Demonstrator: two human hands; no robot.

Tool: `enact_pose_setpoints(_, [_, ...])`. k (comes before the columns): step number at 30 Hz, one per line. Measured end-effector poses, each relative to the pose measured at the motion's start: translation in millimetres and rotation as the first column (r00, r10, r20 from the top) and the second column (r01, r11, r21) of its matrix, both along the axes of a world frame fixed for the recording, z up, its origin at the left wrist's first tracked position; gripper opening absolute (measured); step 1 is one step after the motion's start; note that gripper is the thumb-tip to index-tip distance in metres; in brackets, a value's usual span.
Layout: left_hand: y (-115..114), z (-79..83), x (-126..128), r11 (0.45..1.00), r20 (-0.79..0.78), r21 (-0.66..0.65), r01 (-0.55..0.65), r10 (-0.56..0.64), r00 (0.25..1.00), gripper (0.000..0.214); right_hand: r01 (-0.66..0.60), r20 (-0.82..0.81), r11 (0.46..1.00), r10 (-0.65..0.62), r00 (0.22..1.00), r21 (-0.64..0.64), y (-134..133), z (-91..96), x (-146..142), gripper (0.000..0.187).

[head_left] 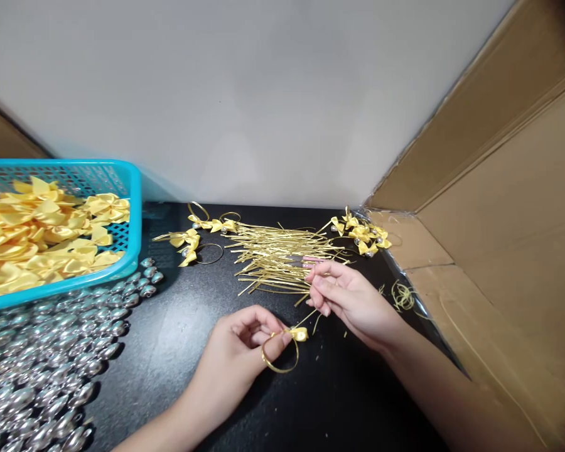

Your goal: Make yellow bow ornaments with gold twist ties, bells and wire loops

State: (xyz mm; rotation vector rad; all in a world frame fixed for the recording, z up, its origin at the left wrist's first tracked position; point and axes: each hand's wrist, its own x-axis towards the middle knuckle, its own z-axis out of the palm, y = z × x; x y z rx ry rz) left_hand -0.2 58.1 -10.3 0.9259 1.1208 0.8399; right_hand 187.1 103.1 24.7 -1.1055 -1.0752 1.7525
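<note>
ok so counting: two hands, left hand and right hand, with one held bow. One blue basket, dozens of basket bows, too piled up for exact numbers. Looks like four left-side bows and roughly six right-side bows, overlapping tho. Silver beads and gold ties: dozens each. One thread tangle.

Satiny cloth ribbon (softly glossy)
</note>
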Motion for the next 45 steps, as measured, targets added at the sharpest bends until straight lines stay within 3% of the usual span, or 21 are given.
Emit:
enact_pose_setpoints(16, [-1.6,-4.6,-1.0,0.997,0.035,0.057,0.055,-0.057,0.998,0.018,0.164,-0.062,0.982,-0.159,0.985,0.098,1.9,-7.3,-2.6,0.018])
enact_pose_setpoints(45, [-3.0,-0.7,0.8,0.996,0.040,0.052,0.066,-0.068,0.997,0.024,0.185,-0.125,0.978,-0.172,0.977,0.097,4.9,-6.9,-1.4,0.017])
